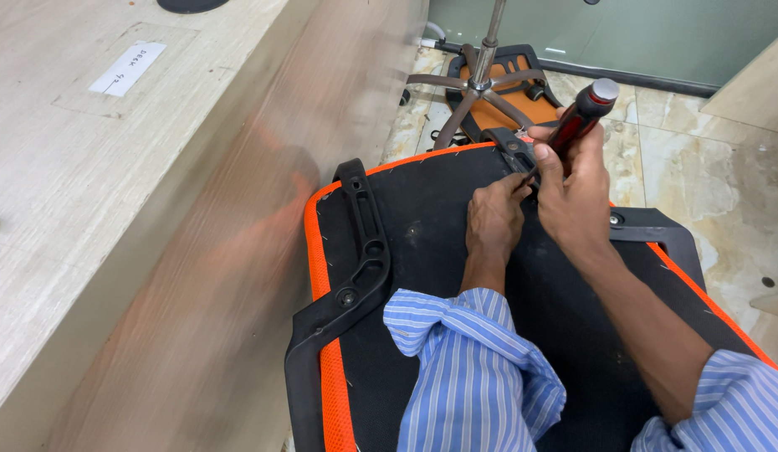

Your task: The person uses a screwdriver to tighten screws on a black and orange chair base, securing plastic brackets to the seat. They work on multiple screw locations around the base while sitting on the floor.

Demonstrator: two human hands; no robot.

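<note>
right hand (573,180) is gripping a red-and-black handled screwdriver (580,117) over the upturned black seat base with orange mesh edging (422,218), left hand (493,218) is pinching something tiny beside its tip.

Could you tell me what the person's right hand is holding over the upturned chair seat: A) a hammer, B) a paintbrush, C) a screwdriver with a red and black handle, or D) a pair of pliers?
C: the right hand has its grip around a screwdriver with a red and black handle and a silver cap, its tip down by the left hand on the black seat underside.
</note>
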